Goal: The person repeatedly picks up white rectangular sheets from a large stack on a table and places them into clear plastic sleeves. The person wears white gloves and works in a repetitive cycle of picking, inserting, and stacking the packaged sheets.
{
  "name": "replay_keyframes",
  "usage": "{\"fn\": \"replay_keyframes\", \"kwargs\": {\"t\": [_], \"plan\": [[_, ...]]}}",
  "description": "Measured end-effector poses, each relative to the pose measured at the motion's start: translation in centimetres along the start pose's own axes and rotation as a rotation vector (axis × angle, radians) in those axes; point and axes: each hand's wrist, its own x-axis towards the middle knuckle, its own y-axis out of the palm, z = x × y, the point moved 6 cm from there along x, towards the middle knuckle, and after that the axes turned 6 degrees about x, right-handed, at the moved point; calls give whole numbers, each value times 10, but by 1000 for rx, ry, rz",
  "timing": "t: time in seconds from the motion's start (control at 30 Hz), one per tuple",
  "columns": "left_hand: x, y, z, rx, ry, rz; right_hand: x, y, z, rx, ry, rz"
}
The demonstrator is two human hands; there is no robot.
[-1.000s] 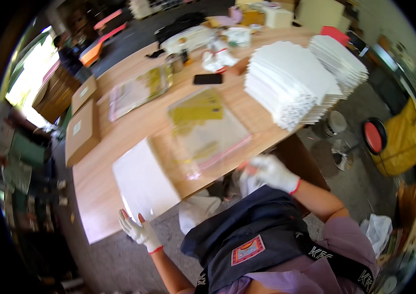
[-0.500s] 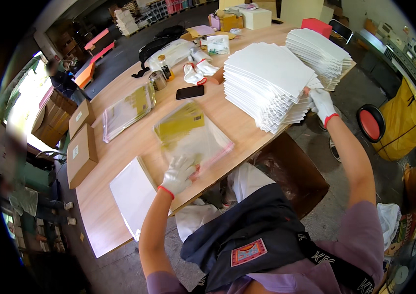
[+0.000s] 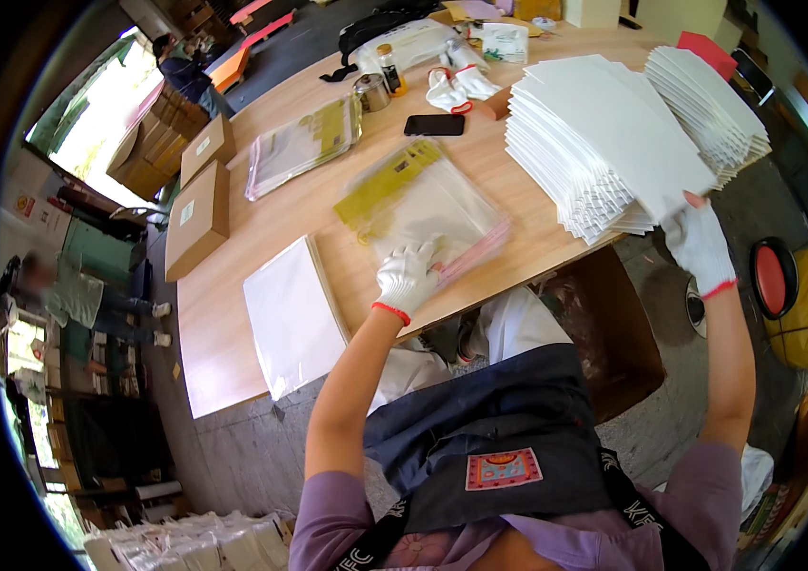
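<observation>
On the right of the table stands a fanned stack of white flat sheets [image 3: 556, 143], thick like card or booklets. My gloved right hand [image 3: 699, 243] pinches the near right corner of the top white sheet [image 3: 646, 133], which juts out past the stack toward me. My gloved left hand [image 3: 408, 278] lies with fingers stretched on the near edge of a pile of clear plastic bags [image 3: 432, 205] with a yellow-green band. Left of that hand is a small pile of white sheets [image 3: 294, 314], with a glossy clear cover.
Behind lie more clear bags [image 3: 304, 147], a black phone [image 3: 434, 125], a metal tin [image 3: 371, 93], a bottle [image 3: 390, 71] and spare gloves [image 3: 461, 88]. Brown boxes [image 3: 199, 219] line the left edge. A second white stack [image 3: 708, 109] stands far right; an open carton [image 3: 613, 333] sits below the table's edge.
My right hand has drawn the top white sheet off the stack toward me and to the right. My left hand stays on the bags. The view has shifted.
</observation>
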Motion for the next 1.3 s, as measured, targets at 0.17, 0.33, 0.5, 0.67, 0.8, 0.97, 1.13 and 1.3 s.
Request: {"fn": "replay_keyframes", "kwargs": {"t": [0.17, 0.33, 0.5, 0.67, 0.8, 0.97, 1.13, 1.3], "plan": [[-24, -9, -4, 181, -77, 103, 1, -41, -8, 201, -82, 35], [-20, 6, 24, 191, -218, 175, -89, 57, -22, -68, -44, 110], [-28, 5, 35, -139, -96, -95, -132, 87, -120, -103, 398, 273], [-45, -1, 39, -265, -81, -212, -123, 70, -185, 99, 436, 192], [-53, -15, 36, -12, -76, -363, -123, 69, -209, 243, 332, 45], [-48, -22, 43, -492, -151, -273, -126, 61, -233, 340, 424, 47], [-50, -21, 44, -569, -71, -344, -136, 86, -232, 361, 406, 92], [-69, -32, 25, -218, -103, -491, -145, 95, -237, 339, 371, 21]]}}
